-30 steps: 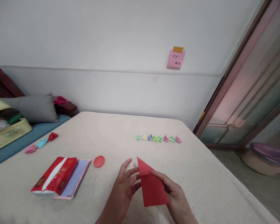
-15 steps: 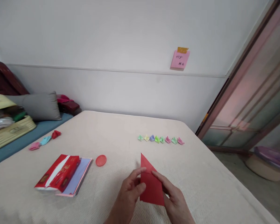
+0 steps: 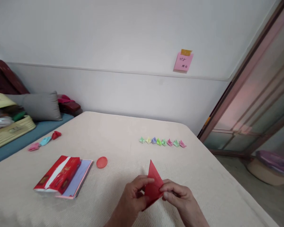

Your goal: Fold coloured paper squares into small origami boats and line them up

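A red sheet of folded paper (image 3: 154, 186) is held up off the table between both hands, its pointed corner facing away from me. My left hand (image 3: 134, 195) grips the left side, thumb and fingers closed on it. On the right edge, my right hand (image 3: 176, 195) pinches the paper between thumb and fingertips. Beyond the hands stands a row of several small folded paper boats (image 3: 164, 142) in green, yellow, blue and pink. The paper's underside is hidden from view.
At left, a red tissue pack (image 3: 61, 175) lies on a stack of coloured paper (image 3: 81, 176). Beside it is a red round lid (image 3: 102, 162). Pink, blue and red folded papers (image 3: 45, 141) sit near the left edge of the cloth-covered table (image 3: 113, 132).
The red paper has turned and tilted, its lower edge now slanting. My right hand has shifted from lying along its edge to pinching its right corner.
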Action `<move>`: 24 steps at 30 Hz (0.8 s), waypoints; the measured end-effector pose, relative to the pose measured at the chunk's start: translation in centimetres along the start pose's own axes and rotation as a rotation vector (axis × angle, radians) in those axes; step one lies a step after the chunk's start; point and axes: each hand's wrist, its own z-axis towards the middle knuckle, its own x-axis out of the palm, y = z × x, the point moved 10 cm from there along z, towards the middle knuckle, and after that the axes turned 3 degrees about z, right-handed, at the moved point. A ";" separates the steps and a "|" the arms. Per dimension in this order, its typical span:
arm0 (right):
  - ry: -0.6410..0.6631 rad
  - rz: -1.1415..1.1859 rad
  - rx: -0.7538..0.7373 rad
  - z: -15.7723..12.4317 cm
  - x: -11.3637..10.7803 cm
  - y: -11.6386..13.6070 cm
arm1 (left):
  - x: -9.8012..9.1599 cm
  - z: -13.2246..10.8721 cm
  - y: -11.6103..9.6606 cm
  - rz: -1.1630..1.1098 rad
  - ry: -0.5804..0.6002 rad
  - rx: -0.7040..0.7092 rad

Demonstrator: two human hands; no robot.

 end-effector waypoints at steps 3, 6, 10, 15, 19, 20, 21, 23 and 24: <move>-0.080 -0.012 0.017 0.0 -0.2 -0.4 | 0.2 -0.1 -0.8 0.035 0.020 0.046; -0.159 -0.013 0.062 -0.3 -0.3 -1.0 | 0.1 -0.1 -1.0 0.043 0.007 0.059; -0.234 0.044 0.057 -0.6 -0.5 -1.2 | 0.0 -0.1 0.1 -0.030 -0.053 0.001; -0.238 0.118 0.061 -0.5 -0.1 -1.0 | -0.1 -0.1 0.3 0.019 -0.098 -0.001; -0.218 0.138 0.086 -0.5 0.4 -0.8 | -0.4 -0.1 0.6 0.070 -0.108 -0.007; -0.215 0.142 0.089 -0.5 0.6 -0.8 | -0.7 -0.1 0.8 0.088 -0.131 -0.010; -0.216 0.148 0.091 -0.5 0.7 -0.8 | -1.0 -0.2 1.1 0.099 -0.161 -0.017; -0.224 0.156 0.090 -0.5 0.8 -1.0 | -1.8 -0.3 1.8 0.101 -0.223 -0.045; -0.232 0.158 0.086 -0.5 0.9 -1.2 | -2.1 -0.3 2.2 0.097 -0.243 -0.061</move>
